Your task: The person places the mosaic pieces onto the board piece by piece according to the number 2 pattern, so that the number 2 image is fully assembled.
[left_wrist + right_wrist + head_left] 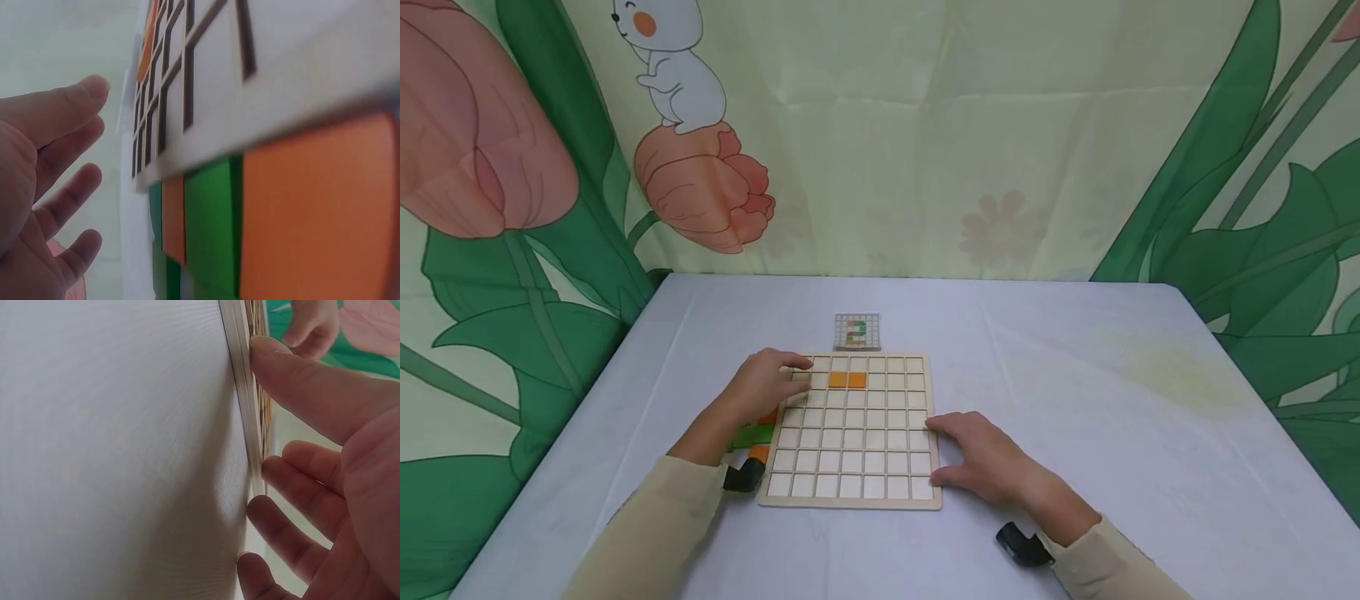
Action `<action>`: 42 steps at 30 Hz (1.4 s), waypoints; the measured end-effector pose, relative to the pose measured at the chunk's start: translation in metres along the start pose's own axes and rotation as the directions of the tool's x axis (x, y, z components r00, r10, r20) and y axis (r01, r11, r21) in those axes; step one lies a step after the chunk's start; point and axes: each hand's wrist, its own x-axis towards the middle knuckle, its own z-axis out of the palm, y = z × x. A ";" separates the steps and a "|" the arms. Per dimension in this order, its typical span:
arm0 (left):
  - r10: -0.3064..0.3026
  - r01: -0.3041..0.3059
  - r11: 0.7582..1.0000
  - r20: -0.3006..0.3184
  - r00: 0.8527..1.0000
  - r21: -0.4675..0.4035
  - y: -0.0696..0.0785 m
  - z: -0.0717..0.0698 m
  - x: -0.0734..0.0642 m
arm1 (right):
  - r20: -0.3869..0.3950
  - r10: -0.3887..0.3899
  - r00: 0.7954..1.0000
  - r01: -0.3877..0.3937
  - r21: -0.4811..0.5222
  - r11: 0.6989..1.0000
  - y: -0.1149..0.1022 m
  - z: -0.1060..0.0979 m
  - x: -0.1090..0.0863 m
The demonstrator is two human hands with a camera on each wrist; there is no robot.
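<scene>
A square wooden grid board [850,503] lies on the table, its cells pale. Two orange square tiles [847,380] sit side by side in its second row from the back. My left hand [756,390] hovers over the board's back left corner, fingers loosely spread and holding nothing. In the left wrist view, orange tiles [319,206] and green tiles [211,219] lie beside the board's left edge, below this hand. At the board's right edge, my right hand [988,458] touches the frame with its thumb and fingertips, the fingers relaxed.
Behind the board is a small pattern card [857,332] with a green and orange figure on a grid. A white cloth covers the table [1060,375]. A flower-printed curtain [887,167] hangs behind it. Black wrist cameras [1024,546] are worn at both sleeves.
</scene>
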 end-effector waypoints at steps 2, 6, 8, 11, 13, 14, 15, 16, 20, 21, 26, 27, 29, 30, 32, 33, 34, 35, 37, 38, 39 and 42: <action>-0.020 0.020 1.000 -0.001 1.000 -0.005 -0.004 -0.004 -0.004 | -0.005 -0.004 1.000 0.004 -0.003 1.000 0.000 0.000 0.000; -0.057 0.057 0.998 0.001 0.998 -0.009 -0.013 -0.009 -0.010 | -0.008 -0.013 1.000 0.013 0.001 1.000 0.001 0.001 -0.001; -0.072 0.072 0.997 -0.001 0.997 -0.006 -0.016 -0.011 -0.013 | -0.005 -0.008 1.000 0.008 0.001 1.000 0.001 0.001 -0.001; -0.103 0.103 0.995 -0.003 0.995 -0.004 -0.020 -0.015 -0.017 | 0.000 0.006 1.000 -0.006 0.001 1.000 0.001 0.001 -0.001; -0.116 0.116 0.993 -0.003 0.993 0.000 -0.022 -0.018 -0.020 | 0.002 0.013 1.000 -0.013 0.003 1.000 0.001 0.001 -0.001; -0.123 0.123 0.992 -0.003 0.992 -0.002 -0.024 -0.019 -0.021 | 0.004 0.016 1.000 -0.016 0.003 1.000 0.001 0.001 -0.001; -0.129 0.129 0.992 -0.003 0.992 -0.002 -0.025 -0.020 -0.022 | 0.004 0.017 1.000 -0.017 0.004 1.000 0.001 0.001 -0.001; -0.132 0.132 0.991 -0.002 0.991 -0.001 -0.027 -0.021 -0.023 | 0.005 0.018 1.000 -0.018 0.004 1.000 0.001 0.001 -0.001; -0.151 0.151 0.989 -0.001 0.989 0.003 -0.033 -0.022 -0.026 | 0.007 0.013 1.000 -0.013 0.002 1.000 0.000 0.001 -0.002; -0.153 0.153 0.988 -0.001 0.988 0.008 -0.034 -0.022 -0.027 | 0.005 0.009 1.000 -0.009 0.002 1.000 0.000 0.001 -0.002; -0.136 0.136 0.990 0.002 0.991 0.030 -0.039 -0.021 -0.029 | -0.002 -0.001 1.000 0.001 0.000 1.000 0.001 0.000 -0.001; -0.132 0.131 0.991 0.003 0.991 0.032 -0.040 -0.020 -0.029 | -0.003 -0.002 1.000 0.002 0.001 1.000 0.001 0.000 -0.001; -0.121 0.121 0.992 0.007 0.993 0.032 -0.041 -0.019 -0.028 | -0.003 -0.004 1.000 0.004 0.001 1.000 0.001 0.000 -0.001; -0.120 0.120 0.992 0.005 0.993 0.030 -0.041 -0.019 -0.028 | -0.004 -0.006 1.000 0.006 -0.001 1.000 0.001 0.000 -0.001; -0.122 0.122 0.992 0.004 0.992 0.026 -0.042 -0.017 -0.027 | -0.005 -0.011 1.000 0.011 0.000 1.000 0.002 0.000 -0.001; -0.119 0.119 0.993 0.005 0.993 0.027 -0.043 -0.017 -0.026 | -0.006 -0.014 1.000 0.014 0.001 1.000 0.002 0.000 -0.001; -0.122 0.122 0.992 0.004 0.992 0.029 -0.043 -0.016 -0.026 | -0.007 -0.018 1.000 0.018 0.000 1.000 0.002 0.000 -0.001; -0.128 0.128 0.991 0.002 0.992 0.029 -0.044 -0.015 -0.025 | -0.007 -0.021 1.000 0.021 0.002 1.000 0.002 0.000 -0.001; -0.138 0.138 0.990 -0.001 0.990 0.036 -0.044 -0.015 -0.025 | -0.005 -0.026 1.000 0.026 0.001 1.000 0.002 0.000 -0.001; -0.137 0.137 0.990 -0.001 0.991 0.043 -0.045 -0.014 -0.024 | -0.004 -0.028 1.000 0.028 -0.001 1.000 0.002 0.000 -0.001; -0.140 0.140 0.989 -0.004 0.990 0.048 -0.045 -0.014 -0.024 | -0.003 -0.029 1.000 0.029 -0.001 1.000 0.002 0.000 0.000; -0.148 0.148 0.988 -0.006 0.989 0.049 -0.043 -0.015 -0.024 | -0.001 -0.028 1.000 0.028 -0.001 1.000 0.001 0.000 0.000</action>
